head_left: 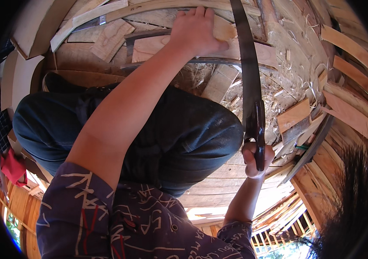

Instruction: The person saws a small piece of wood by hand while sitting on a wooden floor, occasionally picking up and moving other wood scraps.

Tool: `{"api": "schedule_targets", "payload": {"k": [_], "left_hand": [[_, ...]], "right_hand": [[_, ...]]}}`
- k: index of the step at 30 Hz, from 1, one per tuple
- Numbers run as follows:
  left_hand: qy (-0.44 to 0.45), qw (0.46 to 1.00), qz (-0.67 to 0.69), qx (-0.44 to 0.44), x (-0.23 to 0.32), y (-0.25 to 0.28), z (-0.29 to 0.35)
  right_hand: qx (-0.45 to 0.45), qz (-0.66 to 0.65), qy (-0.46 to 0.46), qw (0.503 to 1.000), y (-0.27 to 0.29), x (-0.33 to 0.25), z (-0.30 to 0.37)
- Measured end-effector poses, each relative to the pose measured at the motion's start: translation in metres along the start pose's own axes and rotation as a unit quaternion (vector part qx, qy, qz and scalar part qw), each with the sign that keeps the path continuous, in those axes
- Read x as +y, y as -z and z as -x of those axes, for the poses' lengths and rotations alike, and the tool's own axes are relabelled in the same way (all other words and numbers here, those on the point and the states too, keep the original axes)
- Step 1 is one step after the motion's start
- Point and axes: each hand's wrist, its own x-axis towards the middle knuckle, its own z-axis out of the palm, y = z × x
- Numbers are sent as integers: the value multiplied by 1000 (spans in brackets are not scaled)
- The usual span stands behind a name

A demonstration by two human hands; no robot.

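My right hand [258, 160] is closed round the dark, glossy handle of a handsaw [249, 82]. The saw's long dark blade points away from me and crosses over the right part of a pale wooden board [259, 52]. Whether its teeth have cut into the wood cannot be made out. My left hand [198, 33] lies on the same board, left of the blade, with fingers stretched toward the far side and thumb out to the right. Dark-edged pieces border the board on its near and far sides.
Wood shavings [195, 74] and offcuts [220, 82] litter the plank floor round my bent knees [205, 142]. A long curved strip of wood [158, 5] lies beyond the board. Planks [352, 110] lean at the right, and a red cloth [13, 167] shows at the left.
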Motion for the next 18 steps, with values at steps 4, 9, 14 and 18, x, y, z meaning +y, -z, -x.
{"api": "schedule_targets", "payload": {"k": [4,9,14,18], "left_hand": [[26,995,54,-75,15,32,3],[28,996,63,-62,15,31,3],[44,996,61,-56,15,31,3],[41,992,62,-101,12,30,-5]], "right_hand": [[-23,41,9,999,3,6,-9],[-9,25,2,1000,0,3,-13],[-23,-11,-62,998,5,-9,0],[19,-43,-96,994,18,-19,37]]}}
